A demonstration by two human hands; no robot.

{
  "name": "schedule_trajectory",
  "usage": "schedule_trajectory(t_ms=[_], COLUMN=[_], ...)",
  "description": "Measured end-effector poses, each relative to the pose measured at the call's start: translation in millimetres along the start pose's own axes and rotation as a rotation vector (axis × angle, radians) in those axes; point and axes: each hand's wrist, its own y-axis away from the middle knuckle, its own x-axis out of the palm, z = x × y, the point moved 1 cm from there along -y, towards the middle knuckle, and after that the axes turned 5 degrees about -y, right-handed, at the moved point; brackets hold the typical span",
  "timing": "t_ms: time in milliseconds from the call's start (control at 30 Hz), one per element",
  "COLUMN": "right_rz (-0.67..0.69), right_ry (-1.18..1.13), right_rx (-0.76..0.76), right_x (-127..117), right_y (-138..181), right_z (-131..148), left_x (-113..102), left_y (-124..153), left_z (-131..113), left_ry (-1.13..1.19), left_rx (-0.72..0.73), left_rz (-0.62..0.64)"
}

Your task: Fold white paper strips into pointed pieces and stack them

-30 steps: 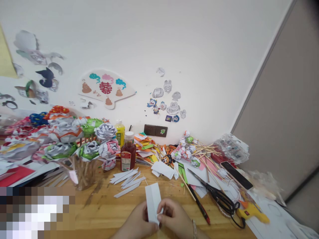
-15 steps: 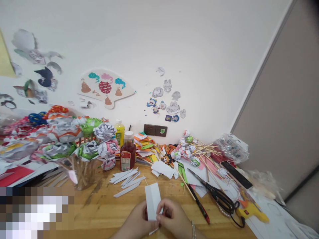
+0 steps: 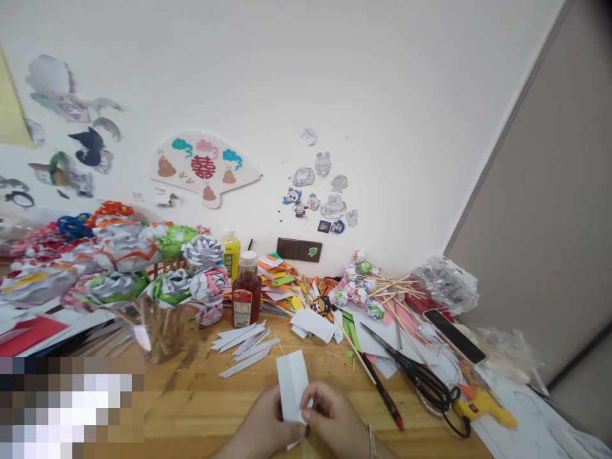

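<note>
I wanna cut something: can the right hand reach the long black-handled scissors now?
Probably, if it lets go: the right hand pinches folded white paper. The scissors lie to its right, with a slim black-and-red pen lying low between.

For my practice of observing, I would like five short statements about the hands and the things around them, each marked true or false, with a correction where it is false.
1. The left hand and the right hand both hold the white paper. True.
2. The scissors are in the right hand. False: the scissors lie to its right, apart from both hands.
3. A bracelet is worn at the right wrist. True.
4. The yellow glue gun lies left of the white paper. False: it lies to the right.
5. The red-labelled bottle has a white cap. True.
</note>
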Motion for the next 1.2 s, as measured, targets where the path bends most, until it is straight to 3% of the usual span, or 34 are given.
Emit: schedule_trajectory(t_ms=[333, 667, 767, 933, 1033, 1100, 1200], right_rz=[-0.062, 0.009, -0.058, -0.292, -0.339, -0.327, -0.295], right_ry=[0.052, -0.163, -0.156, -0.167, -0.158, -0.078, 0.017], right_rx=[-0.038, -0.051, -0.094, -0.287, -0.33, -0.284, -0.197], right_x=[2.3, -1.0, -6.3, -24.7, -33.7, -35.3, -31.1], right_y=[-0.1, -0.6, -3.7, -9.4, -10.7, -10.7, -9.4], right_z=[2.9, -1.1, 1.3, 6.8, 6.5, 4.4, 1.3], left_x=[0.1, 0.3, 0.3, 1.8, -1.0, -6.9, -20.3], left_y=[3.1, 1.0, 1.2, 7.7, 9.1, 6.3, -1.9], left_z=[-6.5, -11.4, -13.7, -19.5, -21.9, -20.6, -15.8], left_ry=[0.003, 0.091, 0.052, -0.142, -0.217, -0.172, 0.082], left_rx=[0.01, -0.025, -0.021, -0.102, -0.031, 0.033, 0.095], left_rz=[0.018, 0.098, 0.046, -0.066, -0.13, -0.173, -0.238])
